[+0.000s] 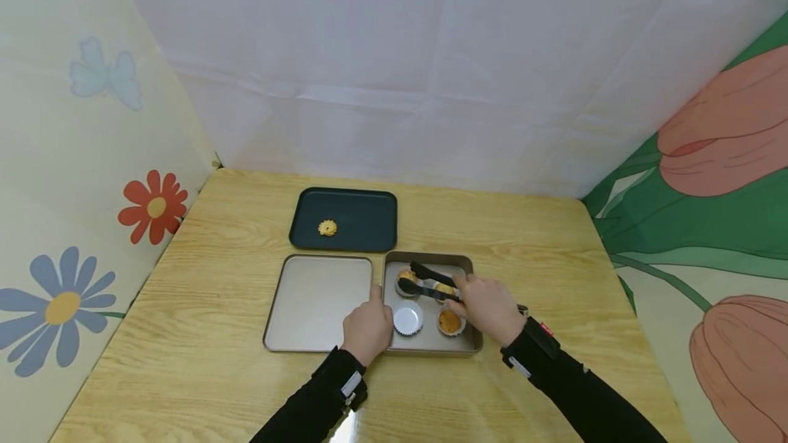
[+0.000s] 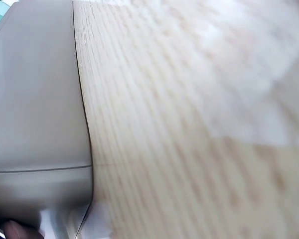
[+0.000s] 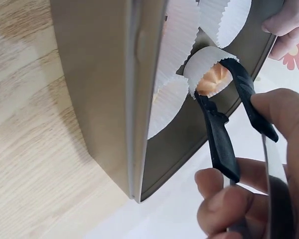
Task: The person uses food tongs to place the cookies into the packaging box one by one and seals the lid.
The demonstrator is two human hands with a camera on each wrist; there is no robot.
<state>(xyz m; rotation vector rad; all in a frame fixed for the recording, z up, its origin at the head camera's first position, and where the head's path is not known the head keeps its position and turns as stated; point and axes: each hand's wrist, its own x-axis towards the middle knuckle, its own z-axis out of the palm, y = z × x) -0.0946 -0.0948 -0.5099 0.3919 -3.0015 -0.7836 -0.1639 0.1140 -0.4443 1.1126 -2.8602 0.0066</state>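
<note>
With curled fingers my right hand (image 1: 486,306) holds black tongs (image 1: 434,275) over a deep metal baking tin (image 1: 434,351). The tong tips stand around a cookie (image 3: 212,80) in a white paper cup at the tin's back left. Two more cookies in paper cups sit in the tin, one partly behind the tongs, the other a brown cookie (image 1: 450,321) at front right. A bare paper cup (image 1: 408,318) lies at front left. My left hand (image 1: 368,327) grips the tin's left wall; in the left wrist view only a fingertip (image 2: 20,230) shows beside the tin.
Left of the tin lies a flat silver tray (image 1: 323,303). Behind it a dark green tray (image 1: 369,221) bears one scalloped cookie (image 1: 327,227). The wooden table (image 1: 529,245) ends at a white cloth backdrop (image 1: 394,87), with printed panels on both sides.
</note>
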